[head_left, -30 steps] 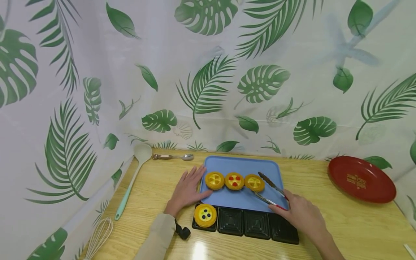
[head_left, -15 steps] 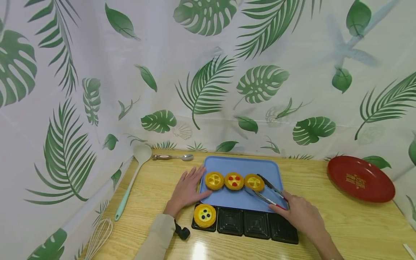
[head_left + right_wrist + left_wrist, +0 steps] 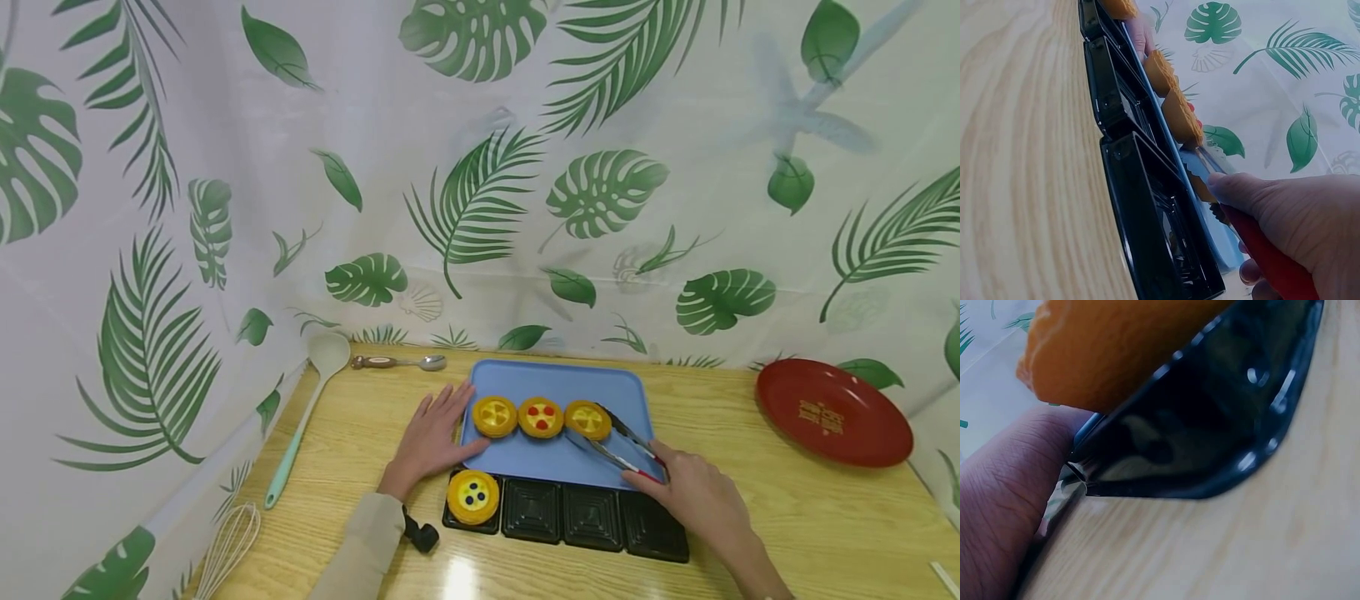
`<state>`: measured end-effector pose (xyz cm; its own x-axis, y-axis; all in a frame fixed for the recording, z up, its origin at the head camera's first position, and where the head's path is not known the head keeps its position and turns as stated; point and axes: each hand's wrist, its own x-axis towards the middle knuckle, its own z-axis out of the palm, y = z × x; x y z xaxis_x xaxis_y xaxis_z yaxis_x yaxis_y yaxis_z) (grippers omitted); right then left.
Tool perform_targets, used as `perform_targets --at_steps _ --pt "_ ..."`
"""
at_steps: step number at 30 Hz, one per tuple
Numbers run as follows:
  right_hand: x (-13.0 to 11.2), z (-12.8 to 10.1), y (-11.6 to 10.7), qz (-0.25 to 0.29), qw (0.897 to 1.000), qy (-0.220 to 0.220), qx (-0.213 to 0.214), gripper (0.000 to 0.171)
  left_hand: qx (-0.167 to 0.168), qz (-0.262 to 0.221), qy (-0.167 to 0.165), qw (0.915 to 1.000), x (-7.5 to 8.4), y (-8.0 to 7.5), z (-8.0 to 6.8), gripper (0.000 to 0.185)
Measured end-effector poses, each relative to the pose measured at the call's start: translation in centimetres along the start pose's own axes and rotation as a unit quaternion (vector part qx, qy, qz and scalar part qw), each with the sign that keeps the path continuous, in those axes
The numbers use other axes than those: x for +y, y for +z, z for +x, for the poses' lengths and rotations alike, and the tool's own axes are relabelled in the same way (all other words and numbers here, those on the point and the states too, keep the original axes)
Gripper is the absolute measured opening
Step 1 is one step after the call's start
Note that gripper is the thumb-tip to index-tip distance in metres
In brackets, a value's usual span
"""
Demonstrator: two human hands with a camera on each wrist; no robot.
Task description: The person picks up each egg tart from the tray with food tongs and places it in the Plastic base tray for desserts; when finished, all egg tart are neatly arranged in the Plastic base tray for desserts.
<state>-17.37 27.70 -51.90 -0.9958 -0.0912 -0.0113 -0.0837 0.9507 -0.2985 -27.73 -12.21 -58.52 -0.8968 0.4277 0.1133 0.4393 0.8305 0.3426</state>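
Frankly, both wrist views hide a good deal: the left wrist view is a close blur of a black tray corner (image 3: 1210,425), an orange tart edge (image 3: 1110,344) and part of a finger, while the right wrist view cuts the right hand (image 3: 1297,219) at the frame edge, so its lower fingers barely show.

From the head view, the right hand (image 3: 693,496) grips the red-handled tongs (image 3: 618,446) — fingers curled round the handles at the blue tray's (image 3: 555,379) near right corner. The tong tips sit on either side of the rightmost tart (image 3: 587,420), close to or touching it; whether they actually pinch it cannot be told. That tart stands on the blue tray, third in a row with the red-dotted tart (image 3: 541,417) and the left yellow tart (image 3: 495,416), well ahead of the hand.

The left hand (image 3: 431,437) lies flat — fingers straight, spread a little — on the table against the blue tray's left edge. Just behind it, the blue-dotted tart (image 3: 473,497) fills the leftmost cell of the black tray (image 3: 592,521).
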Motion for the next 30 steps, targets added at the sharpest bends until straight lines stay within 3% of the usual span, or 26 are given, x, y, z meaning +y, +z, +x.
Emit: perform_targets --at_steps 21,30 --pt "0.2 0.2 -0.6 -0.008 1.0 -0.008 0.022 0.085 -0.001 0.0 0.007 1.0 -0.4 0.0 0.8 0.102" --pt "-0.2 0.2 -1.7 -0.01 1.0 0.014 0.007 0.09 -0.006 0.002 0.005 1.0 -0.7 -0.1 0.9 0.102"
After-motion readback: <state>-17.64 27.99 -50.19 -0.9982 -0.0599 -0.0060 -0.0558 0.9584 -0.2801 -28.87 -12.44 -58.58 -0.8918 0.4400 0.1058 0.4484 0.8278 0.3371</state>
